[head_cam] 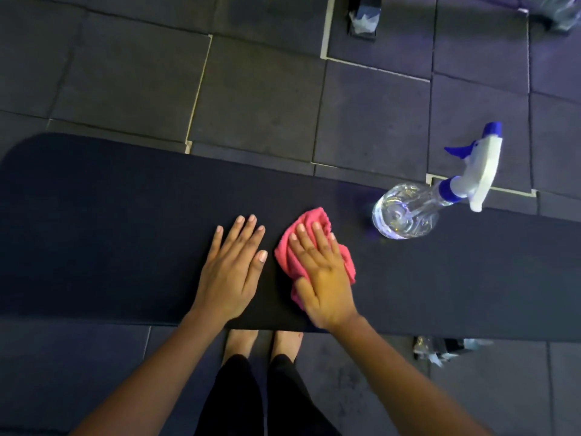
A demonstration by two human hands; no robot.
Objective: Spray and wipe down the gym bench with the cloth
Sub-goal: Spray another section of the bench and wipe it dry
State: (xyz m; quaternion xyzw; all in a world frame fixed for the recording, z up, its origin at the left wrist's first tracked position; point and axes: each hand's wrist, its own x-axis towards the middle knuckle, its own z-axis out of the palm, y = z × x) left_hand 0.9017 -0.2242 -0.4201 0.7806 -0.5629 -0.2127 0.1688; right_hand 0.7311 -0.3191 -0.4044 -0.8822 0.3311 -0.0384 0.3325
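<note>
A crumpled pink cloth (314,251) lies on the black bench pad (125,231), a clear spray bottle (408,210) standing nearby.

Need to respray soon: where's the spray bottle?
The spray bottle stands on the bench, right of the right hand and pink cloth.

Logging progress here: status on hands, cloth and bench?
Right hand flat on pink cloth, left hand flat on bench. Spray bottle stands on bench right of cloth.
</note>
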